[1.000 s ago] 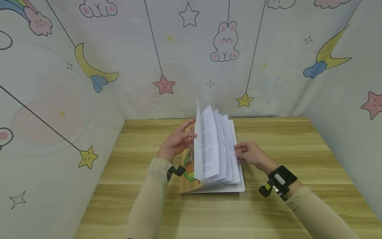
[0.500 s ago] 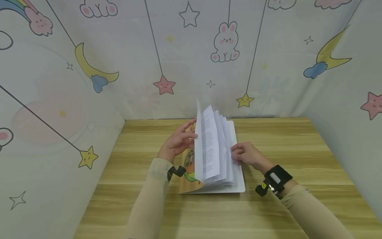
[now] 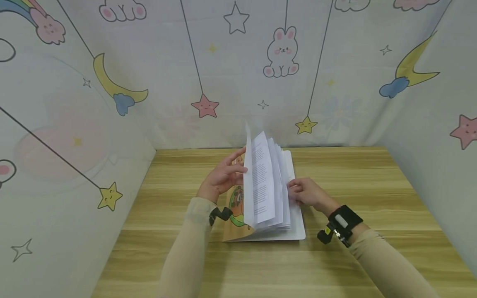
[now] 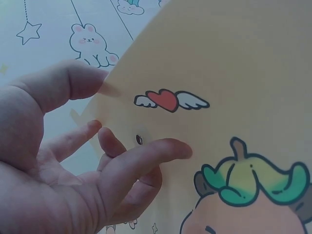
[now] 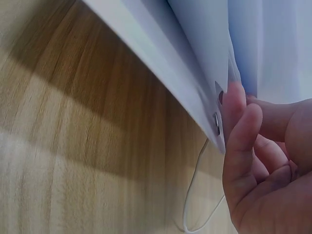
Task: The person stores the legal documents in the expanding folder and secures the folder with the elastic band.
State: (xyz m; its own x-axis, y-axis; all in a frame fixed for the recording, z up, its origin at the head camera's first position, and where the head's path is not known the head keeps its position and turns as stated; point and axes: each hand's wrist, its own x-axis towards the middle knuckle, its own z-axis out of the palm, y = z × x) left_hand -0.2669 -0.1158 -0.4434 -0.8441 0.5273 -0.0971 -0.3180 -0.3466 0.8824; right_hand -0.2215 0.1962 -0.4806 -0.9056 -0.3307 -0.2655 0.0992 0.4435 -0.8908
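Observation:
A folder with a cartoon-printed cover [image 3: 237,207] stands partly open on the wooden table, its white back panel [image 3: 298,225] lying flat. Loose printed sheets [image 3: 263,182] fan upright inside it. My left hand [image 3: 220,176] props the cover up from its outer side, fingers loosely extended against it near the edge. In the left wrist view, a winged heart [image 4: 163,100] and a small metal eyelet [image 4: 139,139] show on that cover. My right hand [image 3: 307,191] pinches the sheets' right edge between thumb and finger. A metal fastener [image 5: 217,123] shows beside those fingertips.
A thin white cord [image 5: 187,209] loops down from the folder's corner onto the table [image 3: 357,178]. Behind the table hangs a white backdrop [image 3: 238,82] with stars, moons and a rabbit; pale panels flank both sides.
My right hand has shifted slightly left, bringing the sheets' edges in from the back panel's right edge. The left hand and the cover have hardly moved.

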